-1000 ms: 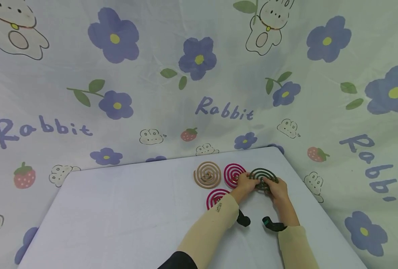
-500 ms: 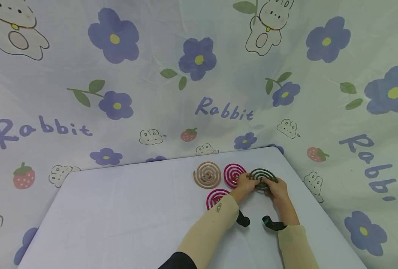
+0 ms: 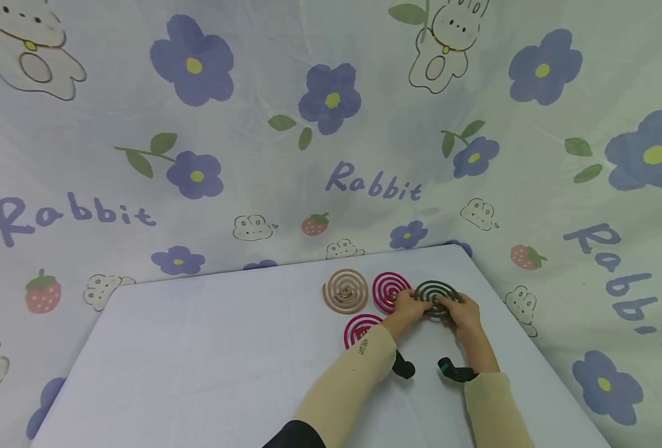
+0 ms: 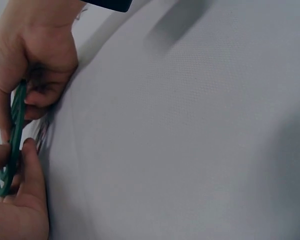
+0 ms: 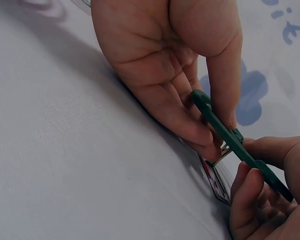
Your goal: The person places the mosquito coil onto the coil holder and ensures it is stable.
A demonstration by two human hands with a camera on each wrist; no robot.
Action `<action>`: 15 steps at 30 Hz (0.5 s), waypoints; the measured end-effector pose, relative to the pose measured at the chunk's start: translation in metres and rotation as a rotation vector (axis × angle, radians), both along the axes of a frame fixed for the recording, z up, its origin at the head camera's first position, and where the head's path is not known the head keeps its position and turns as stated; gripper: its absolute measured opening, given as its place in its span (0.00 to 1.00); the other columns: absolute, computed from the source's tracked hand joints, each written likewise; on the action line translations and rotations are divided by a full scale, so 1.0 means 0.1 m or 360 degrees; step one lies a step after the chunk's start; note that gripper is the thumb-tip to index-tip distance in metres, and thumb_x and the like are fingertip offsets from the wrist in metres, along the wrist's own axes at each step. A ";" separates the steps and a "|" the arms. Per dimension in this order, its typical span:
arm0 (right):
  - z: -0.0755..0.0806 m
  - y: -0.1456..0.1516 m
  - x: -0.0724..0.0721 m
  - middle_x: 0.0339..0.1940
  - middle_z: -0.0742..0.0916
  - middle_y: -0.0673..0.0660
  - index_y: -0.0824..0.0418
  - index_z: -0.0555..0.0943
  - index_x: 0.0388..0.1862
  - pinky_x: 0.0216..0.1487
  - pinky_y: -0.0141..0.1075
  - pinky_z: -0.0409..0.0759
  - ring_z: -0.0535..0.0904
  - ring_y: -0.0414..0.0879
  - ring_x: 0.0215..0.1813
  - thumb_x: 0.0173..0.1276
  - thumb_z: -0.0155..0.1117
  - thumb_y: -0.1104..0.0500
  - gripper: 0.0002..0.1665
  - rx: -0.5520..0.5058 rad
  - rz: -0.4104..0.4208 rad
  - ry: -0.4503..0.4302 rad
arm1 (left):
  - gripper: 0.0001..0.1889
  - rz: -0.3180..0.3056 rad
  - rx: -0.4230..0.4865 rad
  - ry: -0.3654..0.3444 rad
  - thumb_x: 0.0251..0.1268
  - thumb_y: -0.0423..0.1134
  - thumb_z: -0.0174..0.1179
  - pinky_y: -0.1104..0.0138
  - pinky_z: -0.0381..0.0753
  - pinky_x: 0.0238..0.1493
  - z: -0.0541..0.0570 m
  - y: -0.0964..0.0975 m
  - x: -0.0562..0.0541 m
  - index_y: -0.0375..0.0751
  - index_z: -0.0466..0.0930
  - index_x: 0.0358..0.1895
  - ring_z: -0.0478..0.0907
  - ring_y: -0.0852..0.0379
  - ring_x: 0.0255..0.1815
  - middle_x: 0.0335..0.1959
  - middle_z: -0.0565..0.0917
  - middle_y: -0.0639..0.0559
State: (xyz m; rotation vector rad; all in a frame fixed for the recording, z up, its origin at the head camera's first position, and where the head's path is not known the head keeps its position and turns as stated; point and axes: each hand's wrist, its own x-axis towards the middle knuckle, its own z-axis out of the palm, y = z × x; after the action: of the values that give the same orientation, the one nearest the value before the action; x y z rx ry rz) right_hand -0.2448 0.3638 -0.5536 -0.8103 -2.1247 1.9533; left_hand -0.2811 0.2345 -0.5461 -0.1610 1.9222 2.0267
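A dark green mosquito coil (image 3: 436, 283) is held between both hands, tilted up slightly off the white table. My left hand (image 3: 408, 308) pinches its left side, thumb on top and fingers beneath. On the other side, my right hand (image 3: 465, 316) pinches the coil, its thumb near the centre. Seen edge-on in the right wrist view, the green coil (image 5: 224, 132) has a thin brass-coloured strip (image 5: 222, 154) under its middle. Below that lies a flat, dark-rimmed piece with red on it (image 5: 215, 181), partly hidden by fingers.
A tan coil (image 3: 345, 270) and a pink coil (image 3: 389, 274) lie in a row left of the green one. A second pink coil (image 3: 359, 318) is partly covered by my left sleeve (image 3: 359, 373). Behind the white table (image 3: 196, 348) hangs a patterned cloth (image 3: 264, 180).
Both hands stay on the green coil in nearly the same place. Only a slight shift of the head view shows.
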 end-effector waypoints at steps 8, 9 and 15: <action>0.01 0.00 0.02 0.53 0.76 0.66 0.73 0.59 0.72 0.25 0.32 0.78 0.77 0.40 0.29 0.64 0.70 0.54 0.46 0.0048 -0.0018 -0.0034 | 0.15 -0.0047 0.0096 -0.0073 0.57 0.22 0.65 0.65 0.85 0.35 0.05 -0.06 0.12 0.30 0.76 0.48 0.84 0.49 0.37 0.37 0.79 0.44; 0.01 0.00 0.03 0.55 0.75 0.67 0.73 0.58 0.72 0.25 0.32 0.78 0.77 0.40 0.29 0.64 0.70 0.54 0.47 0.0049 -0.0022 -0.0035 | 0.16 -0.0046 0.0118 -0.0093 0.58 0.22 0.65 0.64 0.85 0.36 0.05 -0.07 0.13 0.30 0.75 0.49 0.84 0.49 0.36 0.37 0.79 0.44; 0.02 -0.02 0.05 0.57 0.74 0.69 0.73 0.60 0.71 0.23 0.31 0.79 0.78 0.39 0.27 0.67 0.66 0.53 0.42 0.0053 -0.0041 -0.0020 | 0.15 -0.0107 0.0238 -0.0183 0.59 0.21 0.63 0.63 0.84 0.39 0.06 -0.15 0.19 0.29 0.75 0.49 0.85 0.47 0.37 0.33 0.80 0.43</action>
State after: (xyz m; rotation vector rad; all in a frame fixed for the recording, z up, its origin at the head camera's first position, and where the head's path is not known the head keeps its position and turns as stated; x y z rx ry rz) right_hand -0.2398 0.3623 -0.5515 -0.8418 -2.1368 1.9002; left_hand -0.2621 0.2196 -0.5398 -0.1695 1.6782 2.0605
